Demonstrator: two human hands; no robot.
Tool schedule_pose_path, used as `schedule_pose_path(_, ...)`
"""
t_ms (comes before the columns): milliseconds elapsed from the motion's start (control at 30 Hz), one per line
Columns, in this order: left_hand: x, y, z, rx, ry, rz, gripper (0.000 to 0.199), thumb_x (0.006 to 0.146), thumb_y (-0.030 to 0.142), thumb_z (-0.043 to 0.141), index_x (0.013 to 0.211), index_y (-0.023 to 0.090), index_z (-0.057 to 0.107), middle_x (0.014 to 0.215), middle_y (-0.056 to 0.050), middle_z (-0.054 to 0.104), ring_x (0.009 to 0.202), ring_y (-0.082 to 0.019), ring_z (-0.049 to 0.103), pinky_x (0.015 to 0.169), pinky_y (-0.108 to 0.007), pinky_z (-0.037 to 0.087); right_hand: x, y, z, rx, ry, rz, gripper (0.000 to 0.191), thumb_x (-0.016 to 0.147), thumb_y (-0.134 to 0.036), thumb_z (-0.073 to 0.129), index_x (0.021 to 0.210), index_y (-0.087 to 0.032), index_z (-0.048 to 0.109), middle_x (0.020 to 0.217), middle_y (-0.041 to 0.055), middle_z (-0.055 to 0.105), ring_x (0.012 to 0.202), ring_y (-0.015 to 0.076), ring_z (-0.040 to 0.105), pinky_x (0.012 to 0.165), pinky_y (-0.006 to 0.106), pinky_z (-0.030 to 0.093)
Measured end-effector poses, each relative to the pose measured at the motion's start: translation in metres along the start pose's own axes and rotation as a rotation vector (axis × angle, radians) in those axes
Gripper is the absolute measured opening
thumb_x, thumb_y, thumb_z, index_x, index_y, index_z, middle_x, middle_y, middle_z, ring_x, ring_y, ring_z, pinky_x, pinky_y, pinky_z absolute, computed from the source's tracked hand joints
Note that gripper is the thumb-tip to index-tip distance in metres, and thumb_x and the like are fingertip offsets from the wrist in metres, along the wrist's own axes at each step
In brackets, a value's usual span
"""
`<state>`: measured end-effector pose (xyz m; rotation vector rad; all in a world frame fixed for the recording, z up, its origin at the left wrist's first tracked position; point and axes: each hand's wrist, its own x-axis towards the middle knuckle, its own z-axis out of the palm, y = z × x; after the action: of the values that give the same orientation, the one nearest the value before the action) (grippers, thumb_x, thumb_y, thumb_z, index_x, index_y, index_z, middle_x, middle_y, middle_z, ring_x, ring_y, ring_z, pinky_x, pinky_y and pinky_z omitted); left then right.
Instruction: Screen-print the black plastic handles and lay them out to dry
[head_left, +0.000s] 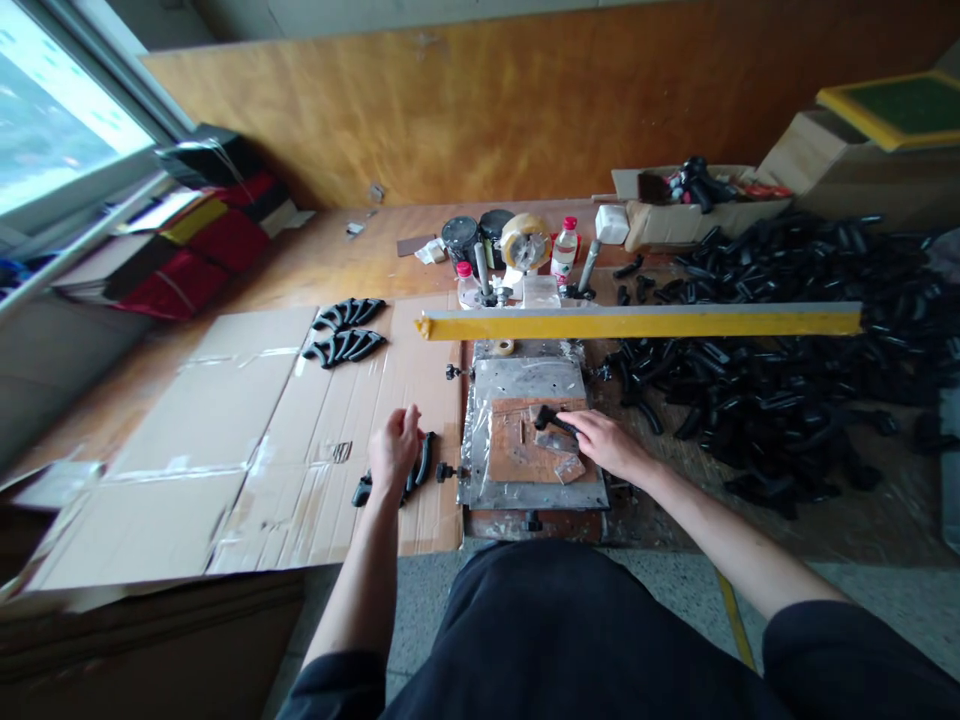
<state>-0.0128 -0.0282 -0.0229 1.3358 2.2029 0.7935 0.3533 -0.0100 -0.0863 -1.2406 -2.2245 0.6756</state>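
Observation:
My right hand (606, 443) is closed on a black plastic handle-shaped part (547, 417), which it holds over the fixture plate (529, 378). On that plate lies a brown board (506, 455) with small scraps on it. My left hand (395, 450) is curled closed above the cardboard sheet (300, 480), and nothing shows sticking out of it. Beside and partly behind it lie several more black handle-shaped parts (425, 462). Farther back on the cardboard, two neat rows of curved black parts (346, 348) rest side by side.
A long yellow-edged bar (637, 322) spans the fixture's far side. Behind it stand a tape roll (525, 243), a bottle (564, 250) and dark cans (460, 240). A large heap of black parts (750, 400) covers the right. Clamp knobs (448, 472) stick out from the plate.

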Motion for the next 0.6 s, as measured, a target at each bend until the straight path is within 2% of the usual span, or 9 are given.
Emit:
schedule_pose_path(67,0.004,0.052,0.004,-0.222,0.041,0.129,0.044,0.088,0.058,0.043,0.094,0.02,0.063,0.059,0.001,0.062,0.055,-0.012,0.059,0.058,-0.022,0.046,0.012,-0.013,0.008,-0.258,-0.104,-0.2,0.05,0.084,-0.002,0.044,0.128,-0.024,0.057,0.118,0.0091,0.062,0.11,0.0212,0.058,0.091,0.037,0.053)
schedule_pose_path(133,0.004,0.097,0.004,-0.437,0.046,0.265,0.044,0.088,0.058,0.044,0.101,0.02,0.061,0.058,0.003,0.061,0.051,-0.01,0.057,0.056,-0.021,0.046,0.02,-0.019,0.008,-0.417,-0.174,-0.279,0.046,0.087,-0.004,0.044,0.127,-0.022,0.058,0.113,0.0101,0.062,0.107,0.0217,0.057,0.083,0.032,0.055)
schedule_pose_path(200,0.002,0.13,0.002,-0.609,-0.003,0.365,0.047,0.091,0.058,0.039,0.1,0.018,0.061,0.058,0.002,0.061,0.049,-0.009,0.055,0.054,-0.02,0.045,0.025,-0.02,0.004,-0.478,-0.223,-0.29,0.042,0.089,-0.007,0.046,0.126,-0.022,0.059,0.109,0.0098,0.063,0.104,0.0211,0.058,0.077,0.03,0.054)
schedule_pose_path(267,0.0,0.149,0.002,-0.692,-0.061,0.417,0.052,0.093,0.058,0.033,0.091,0.016,0.063,0.058,0.0,0.061,0.048,-0.008,0.054,0.053,-0.021,0.045,0.029,-0.021,0.0,-0.483,-0.251,-0.274,0.038,0.09,-0.01,0.047,0.124,-0.022,0.061,0.108,0.0094,0.064,0.101,0.0203,0.058,0.076,0.029,0.053)
schedule_pose_path(367,-0.003,0.156,0.006,-0.699,-0.104,0.434,0.057,0.094,0.056,0.029,0.083,0.013,0.066,0.056,-0.002,0.06,0.049,-0.01,0.054,0.053,-0.022,0.045,0.037,-0.028,0.006,-0.448,-0.206,-0.276,0.035,0.091,-0.02,0.053,0.125,-0.022,0.061,0.122,0.011,0.062,0.113,0.0227,0.055,0.091,0.036,0.048)
schedule_pose_path(467,-0.009,0.146,0.009,-0.693,-0.121,0.419,0.054,0.094,0.057,0.033,0.095,0.014,0.067,0.067,-0.004,0.065,0.059,-0.012,0.059,0.057,-0.023,0.047,0.041,-0.035,0.024,-0.365,-0.169,-0.338,0.048,0.089,-0.033,0.059,0.136,-0.021,0.051,0.144,0.012,0.048,0.133,0.0271,0.041,0.108,0.046,0.035)
schedule_pose_path(533,-0.017,0.135,0.009,-0.673,-0.127,0.394,0.053,0.093,0.058,0.036,0.103,0.016,0.067,0.08,-0.005,0.069,0.069,-0.013,0.061,0.064,-0.024,0.048,0.038,-0.033,0.032,-0.29,-0.206,-0.308,0.049,0.086,-0.039,0.063,0.132,-0.023,0.055,0.142,0.0087,0.05,0.132,0.0272,0.042,0.107,0.045,0.036)
schedule_pose_path(600,-0.03,0.12,0.009,-0.642,-0.18,0.34,0.054,0.092,0.059,0.035,0.106,0.018,0.067,0.088,-0.005,0.069,0.076,-0.015,0.061,0.068,-0.025,0.048,0.031,-0.021,0.028,-0.244,-0.2,-0.198,0.039,0.087,-0.041,0.063,0.122,-0.024,0.061,0.133,0.0067,0.058,0.121,0.0254,0.053,0.1,0.043,0.044)
